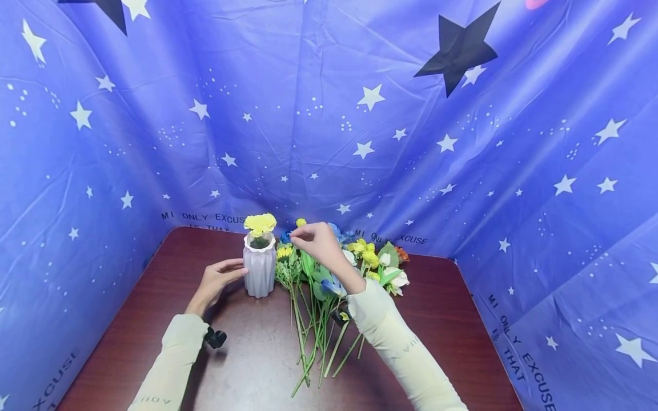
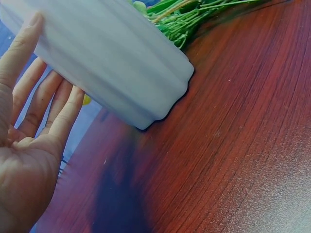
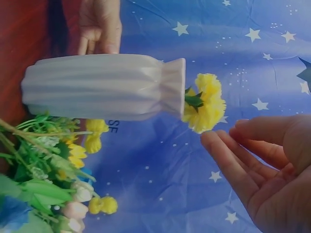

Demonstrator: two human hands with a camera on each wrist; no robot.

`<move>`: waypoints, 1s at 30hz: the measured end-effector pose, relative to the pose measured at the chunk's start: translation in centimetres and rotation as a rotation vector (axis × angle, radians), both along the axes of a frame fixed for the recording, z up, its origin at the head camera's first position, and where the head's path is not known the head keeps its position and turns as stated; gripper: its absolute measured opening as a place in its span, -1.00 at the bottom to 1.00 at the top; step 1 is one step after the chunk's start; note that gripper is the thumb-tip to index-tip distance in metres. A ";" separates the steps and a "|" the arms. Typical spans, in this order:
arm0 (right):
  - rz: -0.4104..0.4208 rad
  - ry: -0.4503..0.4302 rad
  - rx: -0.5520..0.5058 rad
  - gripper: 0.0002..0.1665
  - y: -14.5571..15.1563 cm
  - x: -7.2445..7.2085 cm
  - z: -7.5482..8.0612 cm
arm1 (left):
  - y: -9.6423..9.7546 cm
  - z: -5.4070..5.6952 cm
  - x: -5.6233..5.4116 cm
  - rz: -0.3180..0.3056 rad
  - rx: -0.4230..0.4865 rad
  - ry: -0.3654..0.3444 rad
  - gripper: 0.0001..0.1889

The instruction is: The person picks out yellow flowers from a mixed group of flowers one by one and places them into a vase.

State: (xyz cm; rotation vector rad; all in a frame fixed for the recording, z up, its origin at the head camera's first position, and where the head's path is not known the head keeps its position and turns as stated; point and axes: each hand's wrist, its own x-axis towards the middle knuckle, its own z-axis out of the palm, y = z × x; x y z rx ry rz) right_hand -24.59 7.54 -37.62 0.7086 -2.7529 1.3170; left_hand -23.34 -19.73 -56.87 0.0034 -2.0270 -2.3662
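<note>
A pale fluted vase (image 1: 259,273) stands upright on the table, with a yellow carnation (image 1: 260,224) showing above its rim. My left hand (image 1: 217,283) is at the vase's left side, its fingers (image 2: 64,104) extended and the fingertips touching the wall. To the right of the vase's mouth, my right hand (image 1: 321,246) hovers above the loose flowers. In the right wrist view its fingertips (image 3: 209,138) come close by the carnation's petals, with nothing held between thumb and fingers. The carnation's stem is hidden inside the vase.
Right of the vase lies a pile of artificial flowers in yellow, blue, white and orange, their green stems (image 1: 313,337) pointing toward the front of the dark red table (image 1: 247,354). A blue star-patterned cloth (image 1: 319,142) surrounds the table's back and sides.
</note>
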 end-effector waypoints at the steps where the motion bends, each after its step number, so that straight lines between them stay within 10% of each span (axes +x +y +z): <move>1: -0.005 -0.003 0.001 -0.84 0.2 0.1 -0.2 | 0.0 0.0 0.0 -0.002 -0.004 -0.002 -0.69; 30: -0.052 -0.037 0.204 -0.89 1.7 3.4 -10.7 | 0.2 0.1 0.1 -0.015 0.057 -0.005 -0.72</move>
